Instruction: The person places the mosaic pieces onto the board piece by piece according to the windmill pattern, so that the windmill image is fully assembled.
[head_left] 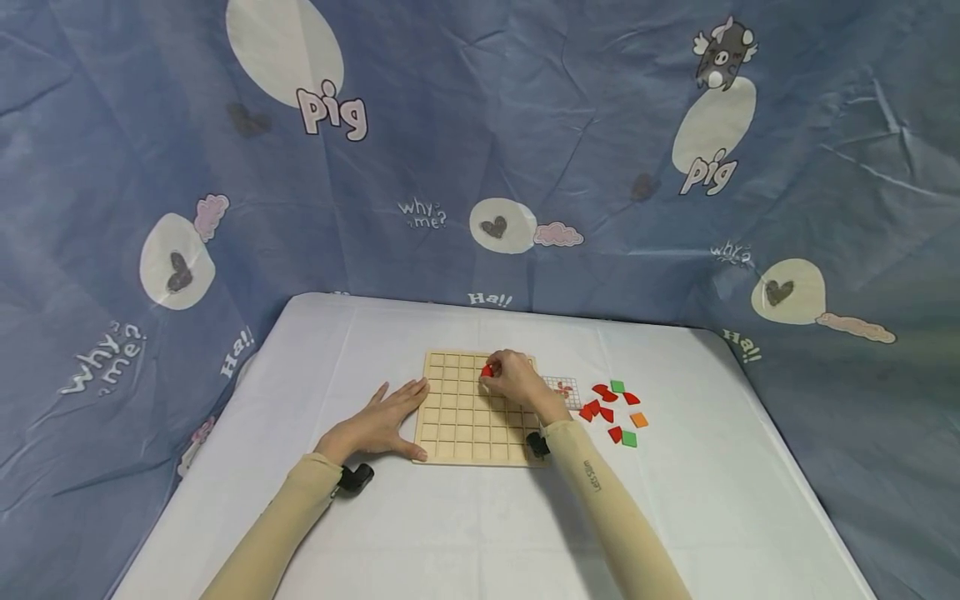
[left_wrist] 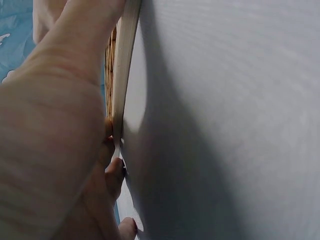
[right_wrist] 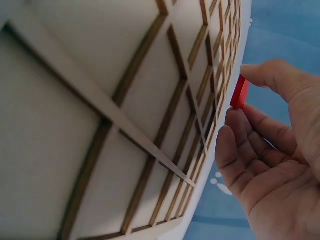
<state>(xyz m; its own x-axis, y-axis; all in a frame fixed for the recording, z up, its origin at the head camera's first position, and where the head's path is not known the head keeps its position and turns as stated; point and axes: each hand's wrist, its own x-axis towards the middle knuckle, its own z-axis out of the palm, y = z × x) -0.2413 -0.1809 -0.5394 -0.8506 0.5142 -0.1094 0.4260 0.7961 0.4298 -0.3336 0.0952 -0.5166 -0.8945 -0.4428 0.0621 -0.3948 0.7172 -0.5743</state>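
A pale wooden grid board point(head_left: 457, 425) lies on the white table, its square cells bare where they show. My right hand point(head_left: 517, 379) is over the upper right part of the board. Between its thumb and a fingertip it pinches a small red piece point(right_wrist: 240, 92), which in the right wrist view stands just off the grid. Spread flat at the board's left side, my left hand point(head_left: 382, 421) touches the edge with thumb and fingertips. The left wrist view shows that hand's fingers against the board's side edge point(left_wrist: 125, 65).
Right of the board lies a printed pattern card point(head_left: 572, 390), partly behind the right forearm. Beyond it are scattered several red pieces point(head_left: 606, 414), green squares point(head_left: 629, 439) and an orange square point(head_left: 639, 420). A blue patterned cloth point(head_left: 420, 150) hangs behind the table.
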